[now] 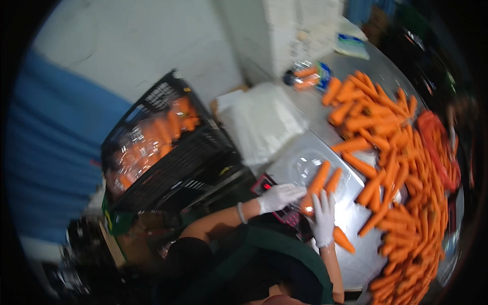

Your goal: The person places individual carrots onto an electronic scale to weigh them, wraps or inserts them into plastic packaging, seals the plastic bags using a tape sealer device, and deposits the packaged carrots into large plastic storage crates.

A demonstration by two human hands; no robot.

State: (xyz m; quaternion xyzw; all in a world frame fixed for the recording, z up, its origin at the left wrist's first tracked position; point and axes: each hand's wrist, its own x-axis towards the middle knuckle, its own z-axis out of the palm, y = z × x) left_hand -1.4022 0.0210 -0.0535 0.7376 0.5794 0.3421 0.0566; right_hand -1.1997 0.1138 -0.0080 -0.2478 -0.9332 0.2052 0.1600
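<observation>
On a metal weighing platform (352, 206) lies a clear plastic bag with two carrots (318, 181) visible in it. My left hand (282, 197), in a white glove, has its fingers on the near left end of the bag. My right hand (323, 218), gloved too, grips the bag and carrots from the near right side, its fingers over the carrots. The thumbs' exact hold is hidden. A loose carrot (344, 240) rests on the platform beside my right wrist. Partly under my left hand is the scale's display and keypad panel (290, 217), with a red lit readout.
A big heap of carrots (396, 152) covers the table's right side, with a red mesh bag (438, 152) at its edge. At left, a black plastic crate (171, 167) holds bagged carrots. A stack of clear bags (263, 122) lies behind the scale, near a filled pack (309, 76).
</observation>
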